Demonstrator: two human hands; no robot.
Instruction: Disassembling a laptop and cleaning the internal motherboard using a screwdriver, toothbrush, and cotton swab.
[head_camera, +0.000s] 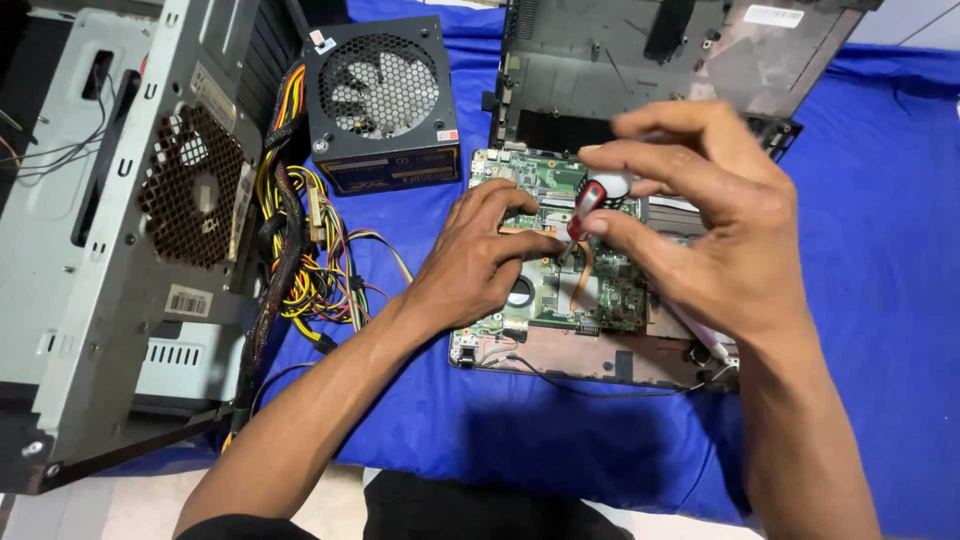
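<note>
Both forearms are bare, without sleeves. The left hand (480, 255) and the right hand (700, 215) have no gloves, rings or watch. Dark trousers show near the bottom edge.

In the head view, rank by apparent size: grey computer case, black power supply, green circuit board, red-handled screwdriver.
1. Grey computer case, though nearest the camera.
2 and 3. Black power supply and green circuit board look alike; hands hide part of the board.
4. Red-handled screwdriver.
</note>
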